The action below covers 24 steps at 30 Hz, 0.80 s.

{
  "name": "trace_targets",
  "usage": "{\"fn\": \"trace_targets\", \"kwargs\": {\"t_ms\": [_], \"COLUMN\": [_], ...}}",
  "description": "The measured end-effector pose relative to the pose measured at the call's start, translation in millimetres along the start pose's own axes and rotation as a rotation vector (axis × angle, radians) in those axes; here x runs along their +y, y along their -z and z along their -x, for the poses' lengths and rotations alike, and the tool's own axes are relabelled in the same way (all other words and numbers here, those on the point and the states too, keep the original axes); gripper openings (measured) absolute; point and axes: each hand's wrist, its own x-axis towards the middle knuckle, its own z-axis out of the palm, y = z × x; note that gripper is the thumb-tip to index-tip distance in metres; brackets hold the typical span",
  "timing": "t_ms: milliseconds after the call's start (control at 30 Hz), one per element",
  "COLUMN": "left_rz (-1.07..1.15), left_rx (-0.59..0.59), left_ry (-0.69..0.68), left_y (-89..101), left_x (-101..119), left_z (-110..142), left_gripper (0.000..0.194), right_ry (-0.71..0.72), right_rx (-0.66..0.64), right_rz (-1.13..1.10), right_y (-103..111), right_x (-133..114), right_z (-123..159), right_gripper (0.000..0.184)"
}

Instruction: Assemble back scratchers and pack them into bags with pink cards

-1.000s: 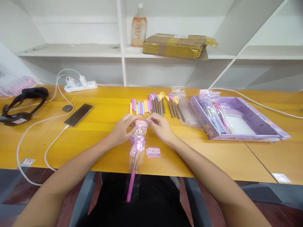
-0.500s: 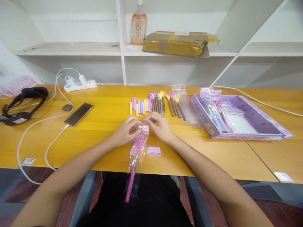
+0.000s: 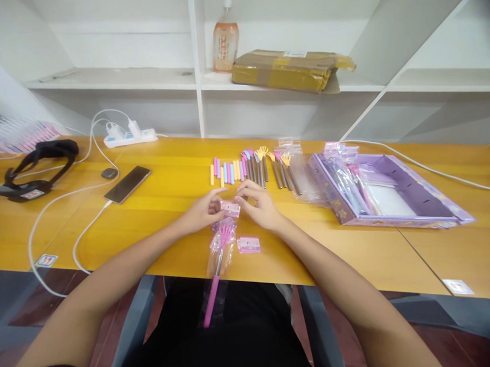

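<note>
A pink back scratcher lies in a clear plastic bag, its claw end toward the shelf and its handle past the table's front edge. At the bag's top is a small pink printed card. My left hand pinches the card's left side with curled fingers. My right hand has its thumb and fingertips at the card's right upper corner. Loose pink cards lie on the table just right of the bag; another pink card lies partly hidden by the bag.
Coloured handle sleeves and several unbagged back scratchers lie behind my hands. Empty plastic bags sit beside a purple box holding bagged scratchers. At left are a phone, cables, a power strip and a black headset.
The pink card between my hands has tilted and shifted slightly left, showing more of its printed face. Both hands stay in nearly the same place.
</note>
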Motion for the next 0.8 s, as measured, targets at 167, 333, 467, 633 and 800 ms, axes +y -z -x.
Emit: {"fn": "trace_targets", "kwargs": {"t_ms": [167, 333, 467, 633, 800], "left_rz": [0.061, 0.072, 0.058, 0.092, 0.085], "left_rx": [-0.059, -0.001, 0.005, -0.001, 0.032], "left_ry": [0.015, 0.015, 0.015, 0.036, 0.094], "left_y": [3.6, 4.3, 4.6, 6.6, 6.0], "left_x": [1.5, 2.8, 2.2, 5.7, 7.0], "left_z": [-1.1, -2.3, -2.7, -3.9, -3.7], "left_gripper": [0.051, 0.037, 0.036, 0.040, 0.039], "right_ry": [-0.030, -0.234, -0.353, -0.471, -0.508], "right_rx": [-0.119, -0.139, -0.254, -0.339, -0.373], "right_rz": [-0.064, -0.268, -0.419, -0.509, -0.499], "right_y": [-1.6, -10.1, -12.7, -7.0, -5.5], "right_x": [1.9, 8.4, 10.9, 12.9, 14.7], "right_z": [1.0, 6.0, 8.2, 5.3, 4.5], "right_gripper": [0.024, 0.023, 0.038, 0.035, 0.037]}}
